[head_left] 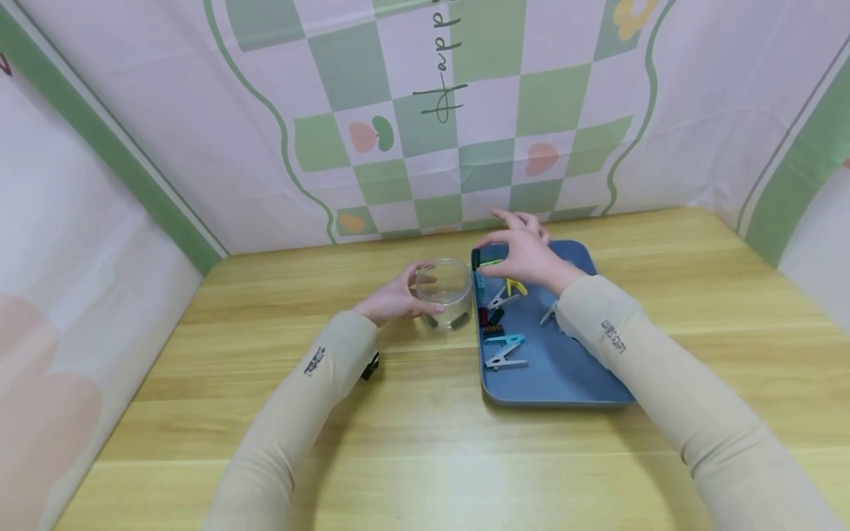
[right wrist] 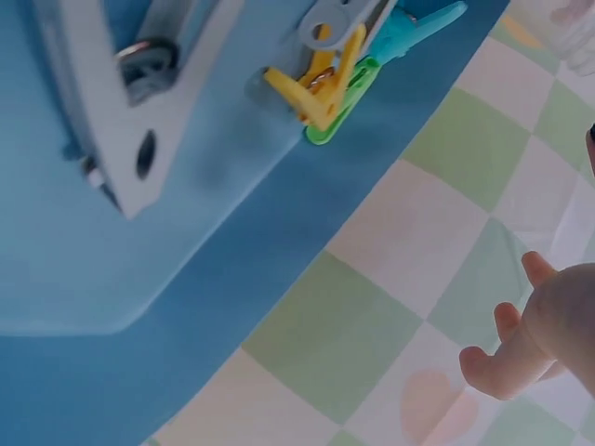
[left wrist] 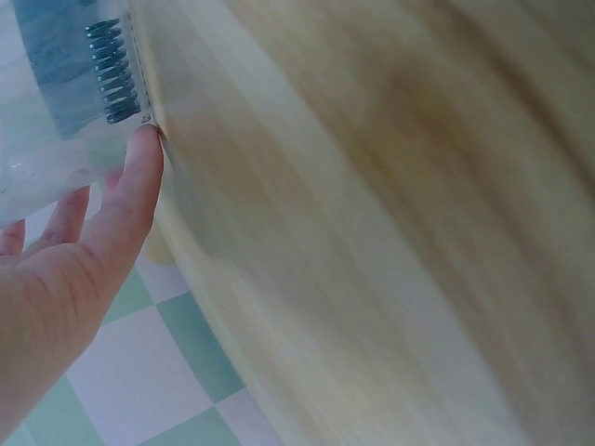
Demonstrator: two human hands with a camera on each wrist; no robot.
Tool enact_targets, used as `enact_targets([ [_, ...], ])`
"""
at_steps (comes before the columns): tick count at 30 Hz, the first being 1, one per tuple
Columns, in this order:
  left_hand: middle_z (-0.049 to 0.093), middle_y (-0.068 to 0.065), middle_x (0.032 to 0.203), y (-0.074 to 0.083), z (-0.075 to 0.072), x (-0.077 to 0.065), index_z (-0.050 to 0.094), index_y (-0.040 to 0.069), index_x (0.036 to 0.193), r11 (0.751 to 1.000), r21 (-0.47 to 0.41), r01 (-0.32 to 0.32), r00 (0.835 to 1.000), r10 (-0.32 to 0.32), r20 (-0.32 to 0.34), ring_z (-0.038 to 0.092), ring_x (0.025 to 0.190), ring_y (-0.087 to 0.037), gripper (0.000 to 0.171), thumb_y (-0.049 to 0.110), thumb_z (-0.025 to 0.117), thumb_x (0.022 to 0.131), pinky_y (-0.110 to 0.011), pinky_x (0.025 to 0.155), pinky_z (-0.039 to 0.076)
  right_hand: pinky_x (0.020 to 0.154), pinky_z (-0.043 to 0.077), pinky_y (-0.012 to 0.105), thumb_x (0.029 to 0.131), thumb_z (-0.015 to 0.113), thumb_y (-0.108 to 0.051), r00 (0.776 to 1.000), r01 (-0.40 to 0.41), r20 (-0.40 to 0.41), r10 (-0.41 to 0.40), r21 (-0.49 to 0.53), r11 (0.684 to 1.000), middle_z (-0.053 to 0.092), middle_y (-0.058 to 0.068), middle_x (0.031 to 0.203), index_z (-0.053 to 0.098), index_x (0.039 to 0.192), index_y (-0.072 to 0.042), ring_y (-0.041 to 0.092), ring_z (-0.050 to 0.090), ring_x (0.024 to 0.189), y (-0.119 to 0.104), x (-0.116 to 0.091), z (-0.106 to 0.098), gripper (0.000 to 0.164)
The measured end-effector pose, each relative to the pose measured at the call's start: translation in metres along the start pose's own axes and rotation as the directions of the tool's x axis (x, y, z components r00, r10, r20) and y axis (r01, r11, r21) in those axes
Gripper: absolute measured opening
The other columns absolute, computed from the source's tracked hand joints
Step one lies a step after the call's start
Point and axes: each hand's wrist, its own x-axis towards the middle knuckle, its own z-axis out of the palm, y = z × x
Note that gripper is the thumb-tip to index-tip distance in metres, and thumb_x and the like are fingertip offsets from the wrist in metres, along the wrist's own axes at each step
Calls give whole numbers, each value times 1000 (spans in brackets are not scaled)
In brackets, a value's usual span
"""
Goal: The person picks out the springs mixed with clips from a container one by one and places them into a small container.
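Note:
My left hand curls round a clear round jar that stands on the table just left of the blue tray. Inside the jar, dark springs lie at the bottom; one coiled spring shows through its wall in the left wrist view. My right hand is over the tray's far left corner and pinches a small dark spring between thumb and index fingertip, close to the jar's right side. Its other fingers are spread away; in the right wrist view the hand is partly cut off.
The blue tray holds a yellow clip, grey clips, a blue-and-grey clip, a green clip and several springs along its left side. A black object lies beside the left sleeve. A patterned cloth hangs behind the table.

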Motion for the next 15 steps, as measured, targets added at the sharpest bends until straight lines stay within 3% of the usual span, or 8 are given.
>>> enact_targets([
  [15, 29, -12, 151, -1, 0, 1, 19, 20, 148, 1000, -12, 5, 1000, -5, 9, 48, 68, -9, 83, 5, 69, 84, -24, 67, 42, 105, -3, 66, 80, 74, -28, 1000, 19, -6, -19, -8, 1000, 14, 14, 157, 68, 114, -12, 43, -2, 140, -19, 0, 11, 39],
])
